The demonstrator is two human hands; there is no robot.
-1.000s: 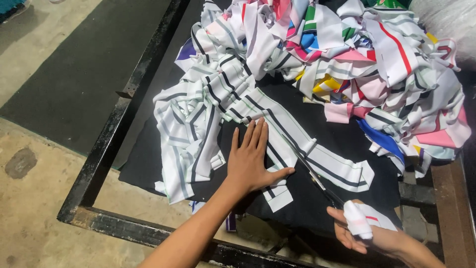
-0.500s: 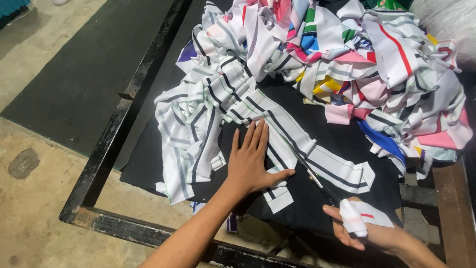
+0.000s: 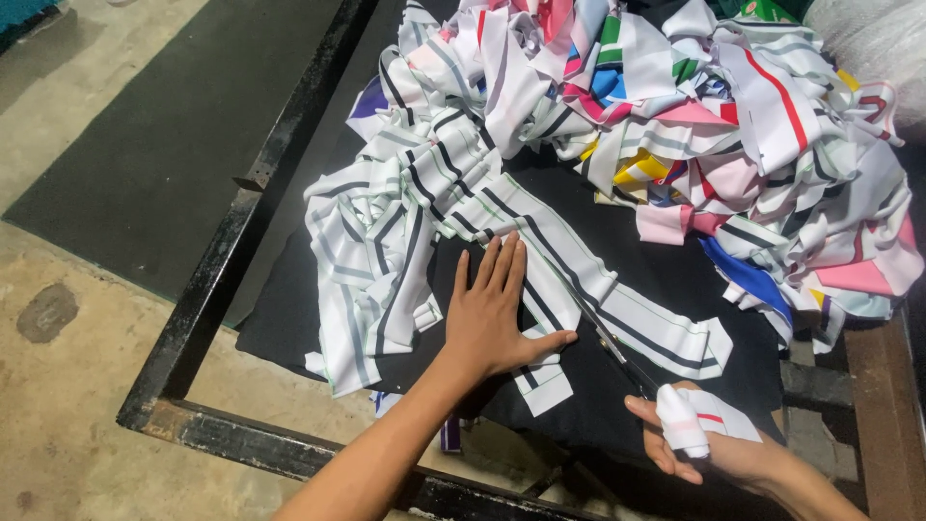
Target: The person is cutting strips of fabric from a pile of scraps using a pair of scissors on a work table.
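On the black cloth covering the worktable lies a long white strip with dark stripes (image 3: 598, 299), stretched flat from the heap toward the near right corner. Pinned across its middle by the left hand (image 3: 497, 314), palm down, fingers spread and pressed flat, thumb pointing right along the fabric. Meeting the strip's lower edge just right of that thumb: scissors (image 3: 617, 352), blades thin and dark, too narrow in view to tell how far parted. Gripped at the handles by the right hand (image 3: 704, 439), curled closed around them, thumb wrapped in a white bandage or cloth with a red mark; handles themselves hidden by the fingers. Judged as mid-cut along or across the striped strip. Calling next, likely, for steady downward pressure from the flat palm, blades kept in line with a stripe, and thumb kept clear of the cutting path. Farther out: more striped white folds (image 3: 371, 260) bunched at the left, a tangled pile of pink, blue, yellow and red offcuts (image 3: 733, 125) behind, a rusty black metal frame (image 3: 207, 299) around the table, concrete floor (image 3: 68, 386) beyond.
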